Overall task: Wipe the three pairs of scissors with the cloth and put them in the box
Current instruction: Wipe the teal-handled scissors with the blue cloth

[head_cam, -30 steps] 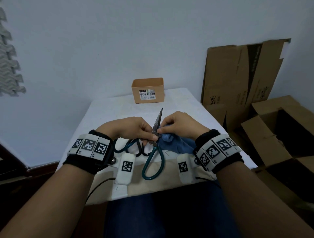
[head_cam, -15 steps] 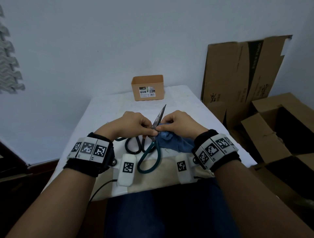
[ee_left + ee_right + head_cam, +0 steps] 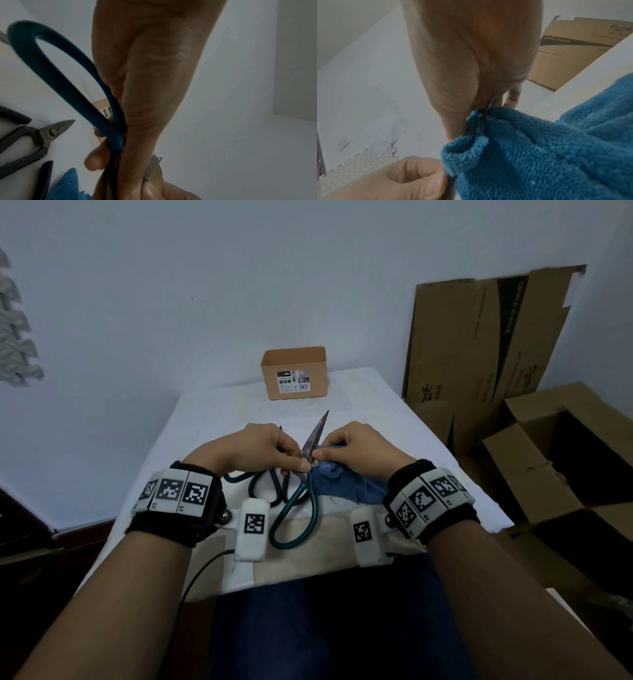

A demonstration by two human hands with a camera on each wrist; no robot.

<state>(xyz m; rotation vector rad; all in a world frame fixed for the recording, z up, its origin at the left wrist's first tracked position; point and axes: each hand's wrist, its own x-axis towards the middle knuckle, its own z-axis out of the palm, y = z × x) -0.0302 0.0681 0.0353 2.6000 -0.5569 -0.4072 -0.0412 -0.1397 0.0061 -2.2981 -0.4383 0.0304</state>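
Observation:
My left hand (image 3: 274, 455) grips the teal-handled scissors (image 3: 297, 508) near the pivot; the rusty blades point up and away, and the teal loops (image 3: 51, 70) hang toward me. Against the lower blade my right hand (image 3: 346, 451) pinches the blue cloth (image 3: 346, 484), which wraps the blade edge (image 3: 488, 108) in the right wrist view. Black-handled scissors (image 3: 265, 487) lie on the table under my left hand, their short blades (image 3: 56, 129) shown in the left wrist view. A third pair's dark handle (image 3: 47, 178) lies beside them. The orange box (image 3: 294, 373) stands open at the table's far edge.
The white table (image 3: 212, 419) is narrow, with its near edge at my lap. Flattened cardboard (image 3: 479, 347) leans on the wall to the right, and open cardboard boxes (image 3: 561, 460) stand on the floor beside the table.
The scissors' tip has tilted slightly right and away. Both hands stay at the blade base with the cloth; the head view has shifted a little.

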